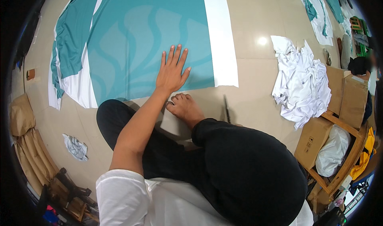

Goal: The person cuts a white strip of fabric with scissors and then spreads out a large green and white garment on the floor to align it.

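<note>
Head view: the left hand [172, 71] lies flat, fingers spread wide and gripping nothing, on the near edge of the teal printed fabric panel [147, 34] spread on the floor, far left. The step looks like smoothing; next calls for sweeping outward. The right hand is unseen. A white garment pile [303, 82] lies right.
</note>
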### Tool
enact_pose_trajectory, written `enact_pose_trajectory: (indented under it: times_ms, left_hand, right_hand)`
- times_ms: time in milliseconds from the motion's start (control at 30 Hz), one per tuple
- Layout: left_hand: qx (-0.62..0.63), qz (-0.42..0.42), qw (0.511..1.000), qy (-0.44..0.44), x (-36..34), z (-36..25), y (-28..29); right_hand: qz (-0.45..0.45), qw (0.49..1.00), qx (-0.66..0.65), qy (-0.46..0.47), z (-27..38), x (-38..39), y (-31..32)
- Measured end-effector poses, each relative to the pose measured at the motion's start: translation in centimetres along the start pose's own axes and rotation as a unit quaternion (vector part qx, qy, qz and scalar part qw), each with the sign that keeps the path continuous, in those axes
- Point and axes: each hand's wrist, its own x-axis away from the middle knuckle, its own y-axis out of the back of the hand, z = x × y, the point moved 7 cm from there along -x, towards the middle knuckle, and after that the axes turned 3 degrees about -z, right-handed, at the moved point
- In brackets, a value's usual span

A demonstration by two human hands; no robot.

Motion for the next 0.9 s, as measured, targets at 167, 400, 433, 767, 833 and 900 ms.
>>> enact_pose_trajectory:
  times_ms: [167, 400, 433, 767, 833, 900]
  left_hand:
    - [-0.018, 0.005, 1.0, 0.014, 0.6, 1.0, 0.2]
    - [-0.017, 0.012, 1.0, 0.014, 0.5, 0.9, 0.2]
    - [-0.014, 0.013, 1.0, 0.015, 0.4, 0.8, 0.4]
    - [-0.018, 0.013, 1.0, 0.014, 0.4, 0.8, 0.1]
    - [-0.015, 0.014, 1.0, 0.014, 0.4, 0.8, 0.2]
    - [-0.016, 0.015, 1.0, 0.015, 0.3, 0.8, 0.1]
  right_hand:
    - [0.08, 0.993, 0.059, 0.063, 3.5, -4.4, -1.3]
    - [0.099, 0.939, -0.245, -0.22, -4.1, 4.6, -1.3]
    - [0.05, 0.864, -0.372, -0.334, -6.8, 8.3, -0.6]
    - [-0.035, 0.673, -0.532, -0.512, -9.7, 14.1, 0.2]
    - [-0.037, 0.662, -0.539, -0.52, -9.7, 14.2, 0.2]
    - [-0.038, 0.662, -0.541, -0.517, -9.9, 14.5, -0.2]
